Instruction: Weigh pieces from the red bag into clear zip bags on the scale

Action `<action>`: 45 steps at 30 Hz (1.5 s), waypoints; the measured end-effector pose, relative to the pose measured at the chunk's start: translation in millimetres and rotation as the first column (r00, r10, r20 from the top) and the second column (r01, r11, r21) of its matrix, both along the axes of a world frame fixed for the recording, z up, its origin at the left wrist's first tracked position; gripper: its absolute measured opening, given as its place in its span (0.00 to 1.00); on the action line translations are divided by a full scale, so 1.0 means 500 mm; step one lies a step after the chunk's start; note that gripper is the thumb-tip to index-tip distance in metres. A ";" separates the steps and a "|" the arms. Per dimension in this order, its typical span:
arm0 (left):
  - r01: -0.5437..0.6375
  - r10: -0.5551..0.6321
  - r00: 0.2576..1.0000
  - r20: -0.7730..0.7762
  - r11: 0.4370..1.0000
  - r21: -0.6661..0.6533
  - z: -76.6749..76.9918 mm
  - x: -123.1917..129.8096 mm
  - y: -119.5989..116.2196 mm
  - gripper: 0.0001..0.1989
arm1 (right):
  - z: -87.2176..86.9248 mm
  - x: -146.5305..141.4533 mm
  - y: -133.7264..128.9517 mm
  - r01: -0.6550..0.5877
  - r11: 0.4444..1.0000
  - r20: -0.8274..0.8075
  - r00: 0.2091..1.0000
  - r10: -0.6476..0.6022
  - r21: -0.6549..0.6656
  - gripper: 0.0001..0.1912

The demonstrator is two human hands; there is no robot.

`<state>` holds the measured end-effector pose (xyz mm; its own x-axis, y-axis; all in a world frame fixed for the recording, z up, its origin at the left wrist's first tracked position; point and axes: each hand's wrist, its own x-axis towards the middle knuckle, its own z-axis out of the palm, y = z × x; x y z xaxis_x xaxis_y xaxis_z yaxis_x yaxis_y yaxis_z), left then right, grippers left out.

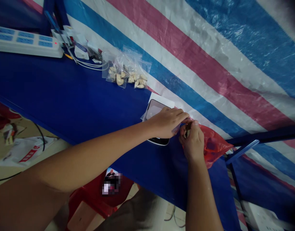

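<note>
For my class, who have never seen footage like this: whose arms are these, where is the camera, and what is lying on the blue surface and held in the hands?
There is no machine here. The single picture comes from a camera worn on a person's head, looking down at their own two bare arms, so the view is tilted. The left hand and right hand meet over a blue table, pinching a small clear bag; the right hand also grips something small and dark that I cannot identify. A red plastic bag lies beside the right hand. Under the left hand sits a dark flat device on white paper. Further back lie clear bags of pale pieces, a white power strip and white plugs with cables. A striped tarpaulin hangs behind.
</note>
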<state>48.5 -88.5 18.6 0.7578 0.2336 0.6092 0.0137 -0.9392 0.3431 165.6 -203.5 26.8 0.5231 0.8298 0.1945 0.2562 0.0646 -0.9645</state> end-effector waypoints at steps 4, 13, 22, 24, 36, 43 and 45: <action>-0.025 0.025 1.000 -0.013 1.000 0.009 0.000 0.000 0.001 0.19 | -0.001 0.006 0.000 0.041 0.999 0.044 0.998 -0.041 0.021 0.24; -0.023 0.023 1.000 -0.016 1.000 0.003 0.000 0.001 0.000 0.19 | 0.003 0.005 0.001 -0.010 1.000 -0.124 0.992 0.012 0.015 0.25; -0.103 0.102 0.995 -0.022 0.994 -0.029 0.005 -0.002 0.005 0.24 | 0.009 -0.006 -0.004 -0.030 0.999 -0.063 0.998 0.031 0.015 0.30; -0.109 0.108 0.994 -0.025 0.993 -0.048 0.008 -0.003 0.004 0.25 | 0.009 -0.005 -0.006 -0.005 1.000 -0.013 1.000 0.005 0.000 0.32; -0.019 0.019 1.000 0.014 1.000 -0.012 0.003 -0.003 0.006 0.23 | -0.006 0.020 -0.004 -0.059 0.995 0.250 0.965 0.078 -0.083 0.21; 0.049 -0.049 0.999 -0.014 0.999 0.017 0.003 -0.004 0.008 0.20 | -0.002 0.032 -0.009 -0.044 0.989 0.294 0.952 0.084 -0.139 0.18; 0.050 -0.050 0.999 -0.010 0.999 0.010 0.002 -0.004 0.008 0.20 | 0.000 0.031 -0.009 -0.050 0.989 0.228 0.970 0.080 -0.136 0.17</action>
